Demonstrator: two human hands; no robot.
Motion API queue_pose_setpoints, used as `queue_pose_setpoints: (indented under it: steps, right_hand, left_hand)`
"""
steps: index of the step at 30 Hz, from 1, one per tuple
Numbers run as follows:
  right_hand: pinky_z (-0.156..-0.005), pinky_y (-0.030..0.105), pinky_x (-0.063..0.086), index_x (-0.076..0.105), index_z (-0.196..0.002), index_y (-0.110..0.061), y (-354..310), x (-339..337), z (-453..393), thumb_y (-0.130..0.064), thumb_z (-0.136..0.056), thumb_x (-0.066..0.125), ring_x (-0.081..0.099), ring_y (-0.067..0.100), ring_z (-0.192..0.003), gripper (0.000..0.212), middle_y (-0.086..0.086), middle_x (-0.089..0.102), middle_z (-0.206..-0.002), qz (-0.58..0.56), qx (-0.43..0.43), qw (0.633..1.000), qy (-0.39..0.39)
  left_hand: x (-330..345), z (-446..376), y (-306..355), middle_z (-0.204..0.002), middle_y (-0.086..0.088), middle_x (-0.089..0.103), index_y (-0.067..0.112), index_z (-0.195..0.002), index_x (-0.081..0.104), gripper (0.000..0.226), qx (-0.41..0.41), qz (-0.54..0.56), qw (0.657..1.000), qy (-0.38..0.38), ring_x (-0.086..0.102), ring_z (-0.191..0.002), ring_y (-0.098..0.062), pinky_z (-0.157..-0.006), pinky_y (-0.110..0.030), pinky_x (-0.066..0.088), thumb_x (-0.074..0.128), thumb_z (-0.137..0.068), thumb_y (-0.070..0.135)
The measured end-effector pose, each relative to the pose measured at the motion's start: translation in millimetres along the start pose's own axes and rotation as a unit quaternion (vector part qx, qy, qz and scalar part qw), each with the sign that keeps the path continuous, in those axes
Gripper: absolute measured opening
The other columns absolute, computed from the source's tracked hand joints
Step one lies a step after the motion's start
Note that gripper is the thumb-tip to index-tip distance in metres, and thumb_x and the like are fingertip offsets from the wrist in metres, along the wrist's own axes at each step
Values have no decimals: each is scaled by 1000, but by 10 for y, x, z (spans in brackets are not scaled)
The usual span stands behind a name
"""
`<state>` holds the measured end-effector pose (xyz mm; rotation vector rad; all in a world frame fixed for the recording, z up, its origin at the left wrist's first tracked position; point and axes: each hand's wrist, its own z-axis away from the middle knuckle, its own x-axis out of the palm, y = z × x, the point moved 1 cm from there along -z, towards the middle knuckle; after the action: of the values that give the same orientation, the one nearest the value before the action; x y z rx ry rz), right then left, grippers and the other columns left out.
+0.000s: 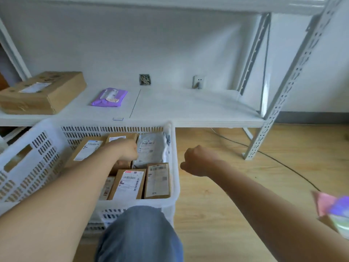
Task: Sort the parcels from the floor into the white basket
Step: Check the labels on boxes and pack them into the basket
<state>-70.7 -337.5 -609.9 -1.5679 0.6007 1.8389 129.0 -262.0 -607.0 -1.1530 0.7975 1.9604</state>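
Note:
The white basket point(174, 167) stands on the floor in front of me, against the low shelf. Several parcels stand packed inside it: brown boxes with white labels point(130, 183) point(158, 180) point(86, 150) and a grey mailer bag point(151, 148). My left hand point(125, 151) reaches into the middle of the basket, its fingers curled down over the top of a brown parcel point(121, 164); the fingertips are hidden. To the right of the basket rim, my right hand point(196, 161) hovers over the floor as a closed fist with nothing in it. Blurred pink, purple and green parcels point(336, 208) lie on the floor at the far right.
A low white shelf point(188, 110) behind the basket carries a large cardboard box point(43, 93) and a purple mailer point(109, 97). A grey metal rack leg point(272, 114) stands at the right. A dark cable point(283, 163) runs across the wooden floor. My knee in jeans point(139, 233) is below the basket.

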Motion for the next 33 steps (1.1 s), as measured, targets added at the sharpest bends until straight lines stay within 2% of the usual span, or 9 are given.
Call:
queue_pose_setpoints:
  steps: [4, 7, 11, 14, 18, 23, 25, 29, 33]
  right_hand:
    - [-56, 25, 36, 46, -78, -20, 668, -88, 456, -39, -87, 47, 47, 25, -74, 21, 2, 47, -81, -18, 71, 997, 29]
    - [-62, 27, 40, 58, -91, -16, 1127, -109, 785, -41, -87, 48, 49, 25, -78, 27, 5, 51, -88, -19, 112, 993, 42]
    - [-67, 28, 41, 61, -104, -13, 1672, -95, 1160, -42, -88, 50, 54, 28, -86, 35, 11, 59, -106, -24, 163, 985, 49]
    - [-61, 26, 40, 60, -105, -15, 2050, -87, 1413, -42, -87, 49, 48, 24, -78, 34, 8, 59, -106, -38, 205, 977, 45]
    - [-70, 28, 42, 61, -109, -16, 2586, -36, 1725, -37, -87, 51, 55, 28, -91, 32, 8, 59, -110, -78, 264, 960, 50]
    - [-78, 32, 49, 64, -106, -18, 3284, 159, 1965, -21, -86, 49, 58, 28, -97, 25, 7, 61, -111, -113, 318, 940, 46]
    - [-80, 33, 51, 65, -106, -20, 3557, 268, 2005, -16, -85, 47, 59, 27, -97, 27, 6, 62, -111, -134, 330, 933, 49]
    - [-85, 35, 52, 63, -110, -23, 4097, 549, 2031, -7, -83, 42, 57, 26, -102, 37, 7, 61, -115, -174, 350, 919, 54]
    - [-81, 36, 52, 64, -108, -23, 4630, 802, 2003, -2, -82, 38, 58, 28, -94, 43, 9, 60, -115, -194, 369, 908, 47]
  left_hand:
    - [-21, 117, 727, -93, -16, 68, 6, -96, 63, 24, 54, -11, 998, 15, 55, -66, -25, -59, -27, 45, 41, -87, 11]
    - [22, 205, 1269, -79, -12, 64, 10, -80, 59, 19, 93, -6, 995, 31, 49, -59, -22, -56, -24, 38, 40, -83, 11]
    - [123, 265, 1930, -95, -17, 70, 14, -79, 60, 22, 143, -3, 989, 38, 51, -63, -25, -58, -24, 40, 39, -79, 10]
    - [262, 276, 2422, -95, -15, 70, 14, -83, 63, 23, 185, -15, 982, 42, 54, -63, -24, -58, -24, 42, 41, -80, 10]
    - [502, 241, 3067, -92, -11, 70, 14, -86, 65, 22, 232, -49, 971, 42, 56, -64, -23, -56, -23, 42, 43, -82, 14]
    - [892, 96, 3830, -101, -3, 66, 20, -89, 67, 21, 281, -67, 956, 55, 61, -93, -25, -83, -36, 51, 46, -82, 20]
    - [1073, 34, 4088, -108, 0, 63, 25, -93, 66, 21, 290, -65, 953, 55, 57, -99, -25, -86, -35, 50, 48, -84, 24]
    - [1444, -153, 4489, -112, 1, 59, 30, -96, 63, 18, 279, -67, 957, 42, 56, -97, -24, -75, -28, 46, 49, -84, 28]
    - [1800, -409, 4863, -110, 1, 59, 29, -97, 60, 20, 266, -67, 961, 14, 55, -98, -23, -77, -29, 47, 48, -83, 22]
